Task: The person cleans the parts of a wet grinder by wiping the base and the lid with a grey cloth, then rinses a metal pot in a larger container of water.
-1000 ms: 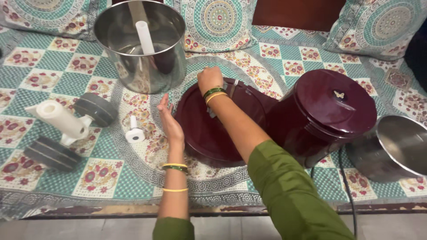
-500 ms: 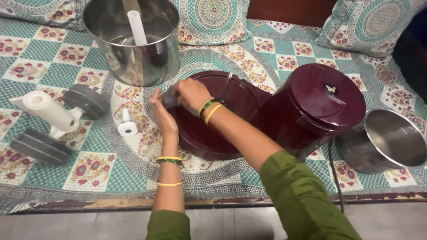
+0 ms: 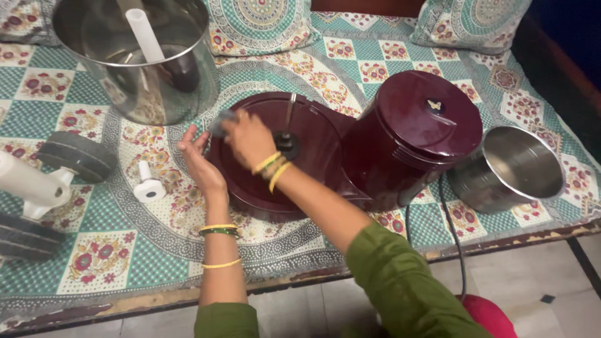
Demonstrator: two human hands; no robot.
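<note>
A maroon round grinder base with a metal shaft at its centre lies on the patterned bedspread. My right hand presses a small greyish cloth onto the base's left rim, fingers closed on it. Just left of that rim is my left hand, fingers apart and holding nothing, beside the cloth. Both wrists wear yellow and green bangles.
A big steel drum with a white post stands at the back left. The maroon lidded housing joins the base on the right, with a small steel pot beyond. Grey roller stones and a white knob lie left. A black cable hangs off the edge.
My right hand came from the base's far rim down to its left rim, now with the cloth in it. My left hand stayed beside that rim.
</note>
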